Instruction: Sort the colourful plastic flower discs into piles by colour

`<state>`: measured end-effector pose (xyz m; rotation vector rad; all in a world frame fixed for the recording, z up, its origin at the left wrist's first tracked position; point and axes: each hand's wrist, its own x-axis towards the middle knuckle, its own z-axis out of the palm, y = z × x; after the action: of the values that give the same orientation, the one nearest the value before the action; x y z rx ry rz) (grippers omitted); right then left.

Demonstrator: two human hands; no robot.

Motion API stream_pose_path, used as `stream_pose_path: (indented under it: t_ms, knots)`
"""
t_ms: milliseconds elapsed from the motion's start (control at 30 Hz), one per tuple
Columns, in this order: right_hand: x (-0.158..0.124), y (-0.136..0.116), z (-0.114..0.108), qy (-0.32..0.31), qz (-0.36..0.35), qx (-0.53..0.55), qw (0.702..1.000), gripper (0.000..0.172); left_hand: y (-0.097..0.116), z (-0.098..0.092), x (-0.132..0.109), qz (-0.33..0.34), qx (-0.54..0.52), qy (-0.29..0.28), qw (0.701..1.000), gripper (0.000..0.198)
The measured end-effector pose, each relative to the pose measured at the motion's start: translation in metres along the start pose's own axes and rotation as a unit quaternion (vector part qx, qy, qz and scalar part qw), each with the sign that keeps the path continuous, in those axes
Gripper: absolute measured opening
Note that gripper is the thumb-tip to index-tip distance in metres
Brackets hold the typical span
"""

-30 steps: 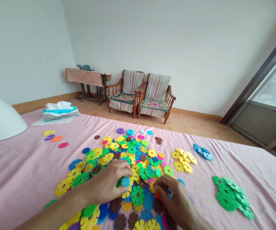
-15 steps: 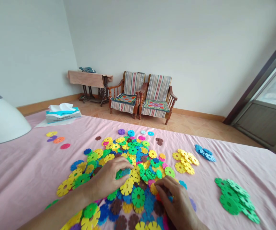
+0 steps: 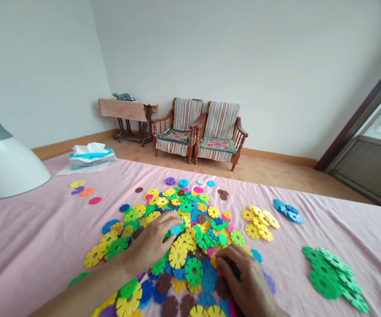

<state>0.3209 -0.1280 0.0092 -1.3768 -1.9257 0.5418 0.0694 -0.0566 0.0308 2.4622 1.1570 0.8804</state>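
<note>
A heap of flower-shaped plastic discs (image 3: 194,271) in many colours spreads over the pink tablecloth in front of me. My left hand (image 3: 159,233) rests over the middle of the heap, thumb apart from its bent fingers. In that gap shows a light blue disc (image 3: 175,229), which seems to lie loose on the pile. At the heap's right edge, my right hand (image 3: 243,275) has its fingers curled down and its thumb close to them. Something dark blue shows inside its curl, but whether it is held cannot be made out. A yellow disc (image 3: 213,260) lies by its fingertips.
Sorted to the right are yellow discs (image 3: 260,223), blue discs (image 3: 288,211) and green discs (image 3: 334,277). A tissue box (image 3: 93,159) and a white and grey vessel (image 3: 13,167) stand at left on the pink cloth (image 3: 45,237). Two wooden armchairs (image 3: 218,147) stand beyond.
The whole view has shifted slightly, so most things appear a little farther right. Both hands keep nearly the same place over the discs, the left fingers slightly changed in pose.
</note>
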Motion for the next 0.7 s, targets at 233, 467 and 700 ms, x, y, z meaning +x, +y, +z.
stream_pose_path:
  t_ms: [233, 467, 700]
  knots:
    - [-0.001, 0.002, 0.002, 0.000, 0.000, 0.000, 1.000, 0.035, -0.002, 0.001, -0.001, 0.009, 0.012, 0.007, 1.000, 0.033]
    - [-0.001, 0.001, 0.001, -0.008, 0.004, 0.000, 1.000, 0.034, 0.000, 0.001, -0.001, -0.008, 0.011, 0.008, 1.000, 0.022]
    - [-0.002, 0.002, 0.004, 0.006, 0.008, 0.005, 1.000, 0.033, -0.012, -0.002, 0.002, -0.033, 0.075, 0.079, 0.993, 0.022]
